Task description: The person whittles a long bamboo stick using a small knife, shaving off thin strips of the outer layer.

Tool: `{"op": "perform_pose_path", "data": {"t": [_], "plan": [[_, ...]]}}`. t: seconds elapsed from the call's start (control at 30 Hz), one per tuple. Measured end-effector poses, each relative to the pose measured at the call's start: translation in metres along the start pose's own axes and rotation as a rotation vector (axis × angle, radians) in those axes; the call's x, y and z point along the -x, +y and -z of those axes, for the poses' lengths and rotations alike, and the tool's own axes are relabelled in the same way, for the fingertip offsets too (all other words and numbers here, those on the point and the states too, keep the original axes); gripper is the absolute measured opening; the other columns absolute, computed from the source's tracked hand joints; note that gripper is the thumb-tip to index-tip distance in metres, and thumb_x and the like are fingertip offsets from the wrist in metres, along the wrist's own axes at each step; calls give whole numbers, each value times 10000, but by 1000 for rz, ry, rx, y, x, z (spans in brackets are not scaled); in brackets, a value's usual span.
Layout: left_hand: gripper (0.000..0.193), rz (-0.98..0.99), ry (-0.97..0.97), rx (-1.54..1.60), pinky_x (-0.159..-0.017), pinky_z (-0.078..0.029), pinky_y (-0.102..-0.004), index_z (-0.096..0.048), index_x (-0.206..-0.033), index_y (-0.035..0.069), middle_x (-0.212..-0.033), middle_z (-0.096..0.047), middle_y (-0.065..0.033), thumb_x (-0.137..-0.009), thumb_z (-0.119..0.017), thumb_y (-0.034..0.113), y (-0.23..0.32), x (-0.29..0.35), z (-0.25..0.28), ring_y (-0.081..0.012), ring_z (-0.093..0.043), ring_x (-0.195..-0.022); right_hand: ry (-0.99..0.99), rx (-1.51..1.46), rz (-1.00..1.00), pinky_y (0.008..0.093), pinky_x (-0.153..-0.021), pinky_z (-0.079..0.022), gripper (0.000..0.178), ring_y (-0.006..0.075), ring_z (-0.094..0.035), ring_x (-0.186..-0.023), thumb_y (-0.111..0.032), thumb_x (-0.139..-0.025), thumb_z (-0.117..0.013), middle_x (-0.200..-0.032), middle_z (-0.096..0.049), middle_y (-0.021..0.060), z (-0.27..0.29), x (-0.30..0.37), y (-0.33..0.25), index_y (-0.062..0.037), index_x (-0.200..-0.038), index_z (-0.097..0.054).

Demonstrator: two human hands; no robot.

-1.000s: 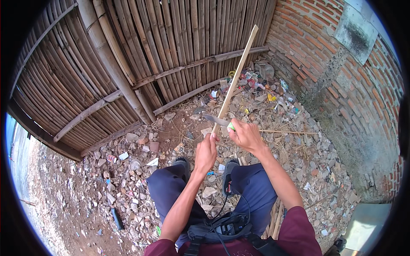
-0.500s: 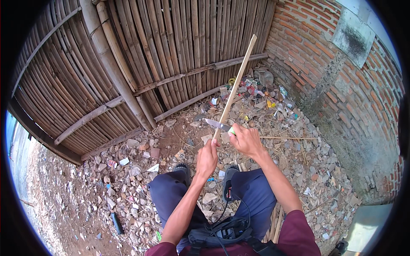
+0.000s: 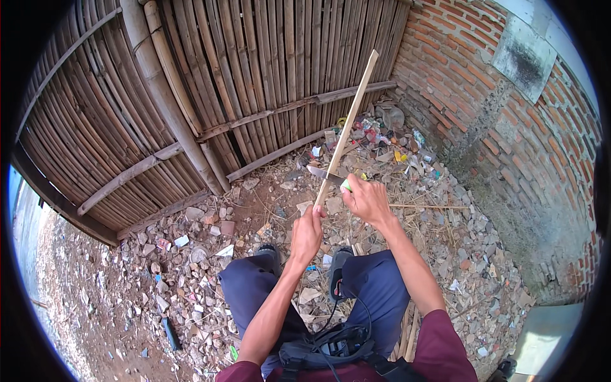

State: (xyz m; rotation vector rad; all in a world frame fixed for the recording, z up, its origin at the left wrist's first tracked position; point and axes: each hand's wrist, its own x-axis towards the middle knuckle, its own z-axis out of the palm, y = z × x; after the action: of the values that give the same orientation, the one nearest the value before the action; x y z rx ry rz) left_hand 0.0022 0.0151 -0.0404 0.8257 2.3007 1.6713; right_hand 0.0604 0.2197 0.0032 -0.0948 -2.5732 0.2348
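My left hand (image 3: 308, 234) grips the lower end of a pale split bamboo strip (image 3: 353, 114), which slants up and away to the right. In my right hand (image 3: 369, 202) is a knife (image 3: 326, 175) with a bright green handle, my fingers closed round it. Its blade lies across the strip a short way above my left hand, pointing left. Whether the edge bites into the strip I cannot tell.
Beyond the strip stands a bamboo slat wall (image 3: 267, 70), meeting a brick wall (image 3: 471, 83) at the right. Stones and litter (image 3: 191, 274) cover the ground. A thin stick (image 3: 426, 206) lies right of my hand; a dark blue object (image 3: 170, 333) lies at the lower left.
The knife has slid a little farther up the strip, away from my left hand. My left hand still holds the lower end. The whole view has shifted slightly.
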Motion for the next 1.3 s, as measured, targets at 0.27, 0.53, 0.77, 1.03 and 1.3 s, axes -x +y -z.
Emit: {"op": "perform_pose_path", "data": {"t": [0.27, 0.53, 0.77, 1.03, 1.3], "plan": [[390, -12, -60, -47, -575, -416, -470, -652, -1008, 9, -611, -531, -151, -1167, -417, 277, -9, 16, -8, -302, -558, -550, 113, 162, -209, 452, -426, -447, 337, 241, -569, -462, -337, -1127, -439, -622, -600, 93, 38, -40, 90, -62, -951, -522], [440, 33, -91, -8, -627, -442, -517, -680, -1079, 8, -607, -533, -206, -1168, -406, 341, 4, 12, 1, -395, -608, -590, 522, -132, -472, 492, -659, -464, 491, 341, -597, -652, -391, -1122, -394, -700, -598, 173, 126, -59, 168, 27, -1014, -629], [443, 33, -40, 61, -766, -488, -527, -621, -1247, -32, -754, -630, -236, -1156, -433, 358, 7, 13, 6, -421, -668, -759, 170, -142, -48, 477, -533, -486, 345, 335, -633, -559, -375, -1077, -474, -686, -634, 108, 38, 11, 2, -52, -998, -566], [377, 22, -30, -45, -732, -503, -557, -593, -1203, -8, -805, -695, -262, -1110, -573, 357, 1, 9, 4, -487, -702, -801, 21, -151, -73, 519, -602, -530, 264, 414, -700, -692, -323, -1042, -551, -832, -713, 174, 16, 32, -4, -61, -1021, -571], [343, -78, -1, -31, -737, -514, -547, -599, -1178, -10, -843, -704, -292, -1092, -616, 322, 0, 8, 3, -490, -704, -812, -33, -124, -9, 503, -581, -539, 280, 394, -711, -684, -339, -1036, -577, -836, -720, 161, 8, 35, 2, -60, -1014, -569]]}}
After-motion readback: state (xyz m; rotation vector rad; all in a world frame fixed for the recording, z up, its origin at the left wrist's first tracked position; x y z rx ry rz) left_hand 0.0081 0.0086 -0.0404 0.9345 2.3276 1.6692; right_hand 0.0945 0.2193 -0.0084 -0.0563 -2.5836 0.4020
